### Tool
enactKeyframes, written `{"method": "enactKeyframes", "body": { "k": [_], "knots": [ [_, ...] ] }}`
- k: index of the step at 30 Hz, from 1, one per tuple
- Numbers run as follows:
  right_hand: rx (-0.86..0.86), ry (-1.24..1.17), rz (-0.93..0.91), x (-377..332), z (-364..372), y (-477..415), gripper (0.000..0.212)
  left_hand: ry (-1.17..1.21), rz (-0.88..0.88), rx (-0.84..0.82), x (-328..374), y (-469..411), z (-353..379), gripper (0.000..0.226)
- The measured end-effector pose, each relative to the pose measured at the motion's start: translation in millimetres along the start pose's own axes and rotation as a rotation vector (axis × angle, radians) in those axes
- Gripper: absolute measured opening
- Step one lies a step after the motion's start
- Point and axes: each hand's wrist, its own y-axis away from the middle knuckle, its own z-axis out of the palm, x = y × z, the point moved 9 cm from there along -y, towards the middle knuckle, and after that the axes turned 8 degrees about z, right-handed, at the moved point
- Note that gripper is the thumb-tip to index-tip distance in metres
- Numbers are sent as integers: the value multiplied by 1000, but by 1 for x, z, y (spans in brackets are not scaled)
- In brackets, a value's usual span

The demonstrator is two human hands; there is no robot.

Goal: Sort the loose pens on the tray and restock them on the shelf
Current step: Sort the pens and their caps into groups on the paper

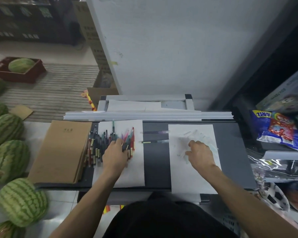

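Striped green watermelons [9, 162] lie on the floor at the far left. Next to them, a stack of brown kraft-paper notebooks [60, 150] rests on the left end of the dark grey flat tray [156, 169]. Just beside the stack, a white paper sheet [134, 172] carries a dense pile of dark and coloured pens [101, 141], most of them pointing away from the person. The left hand [114, 156] lies on the right part of this pile, its fingers close together and bent down among the pens; I cannot tell whether they pinch 1. On the bare grey strip between the sheets lie 2 separate pens, a purple translucent pen [155, 132] and a dark pen with a pale green grip [153, 142], both set crosswise. A second white paper sheet [187, 179] holds a fan of pale clear pens [203, 136]. The right hand [200, 154] rests on them, fingers curled, thumb out to the left; a grip cannot be made out. A blue and red snack bag [279, 133] sits at the far right.
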Motion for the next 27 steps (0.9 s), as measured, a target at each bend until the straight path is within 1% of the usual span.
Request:
{"method": "enactKeyframes", "body": {
  "k": [4,7,10,13,15,17,20,24,27],
  "knots": [
    [-2,-67,13,0,0,-2,26,-111,-13,-58,1,-5,2,19],
    [2,-149,20,2,-1,-3,22,-132,2,-62,4,-6,1,14],
    [30,-308,37,3,-9,1,16,-168,33,-45,6,-5,-2,9],
    [49,-542,93,2,-21,12,10,-159,30,-37,2,-3,-6,17],
    [-5,-764,136,-2,-25,21,6,-98,74,-46,4,-1,-8,20],
    [-92,-982,148,-12,-30,32,6,23,185,-67,15,4,-12,21],
    [-213,-1292,118,-31,-45,52,10,198,338,-90,47,27,-28,21],
    [-367,-1588,118,-47,-60,74,18,350,412,-85,81,64,-56,24],
    [-431,-1738,119,-55,-74,86,22,426,453,-96,99,85,-73,27]
  ]
}}
